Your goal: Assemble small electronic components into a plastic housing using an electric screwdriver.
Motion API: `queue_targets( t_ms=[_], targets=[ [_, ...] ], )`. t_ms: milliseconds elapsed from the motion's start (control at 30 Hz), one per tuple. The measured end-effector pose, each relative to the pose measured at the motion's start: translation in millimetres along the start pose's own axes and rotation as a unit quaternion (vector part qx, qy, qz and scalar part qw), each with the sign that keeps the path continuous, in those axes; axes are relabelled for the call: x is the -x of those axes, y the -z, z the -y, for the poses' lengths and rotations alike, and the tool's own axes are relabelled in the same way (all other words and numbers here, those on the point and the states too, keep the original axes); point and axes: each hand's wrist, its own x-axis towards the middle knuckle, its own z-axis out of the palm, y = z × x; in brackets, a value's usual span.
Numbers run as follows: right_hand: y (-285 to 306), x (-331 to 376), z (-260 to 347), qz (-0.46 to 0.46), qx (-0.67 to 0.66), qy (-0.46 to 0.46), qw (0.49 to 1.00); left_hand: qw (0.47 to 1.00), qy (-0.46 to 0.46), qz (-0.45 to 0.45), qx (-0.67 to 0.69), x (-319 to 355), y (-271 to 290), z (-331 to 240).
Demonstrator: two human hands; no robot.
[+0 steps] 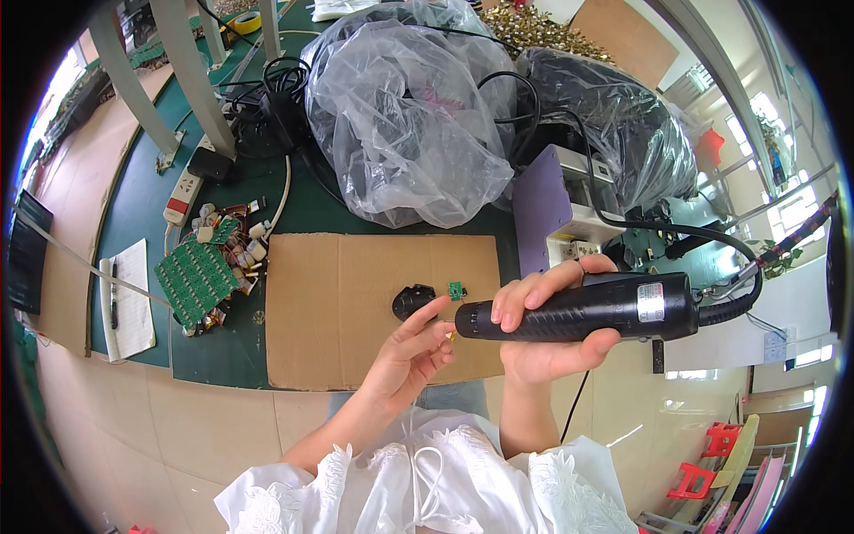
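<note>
My right hand (551,325) is wrapped round a black electric screwdriver (578,311), which lies level with its nose to the left and its cable leaving at the right. At the nose, the thumb and forefinger of my left hand (409,356) pinch the thin bit (451,324); whether a screw is there too is too small to tell. Just beyond my left fingertips, a black rounded plastic shell (413,302) rests on a cardboard sheet (338,311). A small green circuit board (457,290) lies to its right, partly close behind the screwdriver's nose.
Panels of green circuit boards (196,280) and loose components lie left of the cardboard, near a notebook (133,303) with a pen. A power strip (184,198), large plastic bags (409,116) and a purple-and-white power unit (556,205) stand behind. The screwdriver's cable (694,230) loops at the right.
</note>
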Motion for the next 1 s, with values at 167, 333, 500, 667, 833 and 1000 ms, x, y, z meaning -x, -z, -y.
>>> queue_targets(
  t_ms=[167, 333, 500, 667, 833, 1000],
  targets=[
    [-3, 6, -12, 0.004, 0.041, -0.028, 0.999, 0.854, -0.297, -0.025, -0.427, 0, 45, -19],
    [-6, 20, -41, 0.018, 0.033, -0.070, 0.997, 0.548, -0.419, -0.034, -0.723, -9, 35, -55],
    [-12, 23, -50, 0.011, 0.059, -0.067, 0.996, 0.512, -0.391, 0.008, -0.765, -18, 42, -57],
    [-17, 20, -54, 0.024, 0.063, -0.066, 0.996, 0.497, -0.407, -0.002, -0.767, -22, 48, -54],
    [-17, 19, -57, 0.028, 0.072, -0.065, 0.995, 0.498, -0.409, -0.008, -0.764, -22, 48, -53],
    [-17, 21, -59, 0.016, -0.016, -0.077, 0.997, 0.500, -0.411, -0.009, -0.762, -22, 50, -53]
  ],
)
